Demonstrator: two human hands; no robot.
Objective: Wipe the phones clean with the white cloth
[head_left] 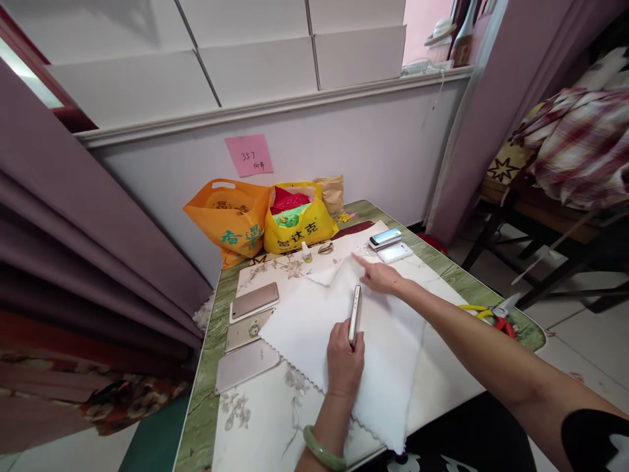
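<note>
Surface (pixel 199 406): three phones (pixel 248 365) along its left edge; your left hand (pixel 345 357) grips another phone (pixel 354 314); your right hand (pixel 381 276) pinches the cloth (pixel 378 367).

Matt white cloth (pixel 388 373), glossy metallic-looking held phone (pixel 355 313), smooth polished bangle (pixel 320 452), matt paper note (pixel 249 156)

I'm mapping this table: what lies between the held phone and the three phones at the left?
In the head view, white cloth spreads between the held phone and the three phones.

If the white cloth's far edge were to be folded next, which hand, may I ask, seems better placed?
Probably the right hand: it is at the far edge of the white cloth, while the left hand holds a phone.
</note>
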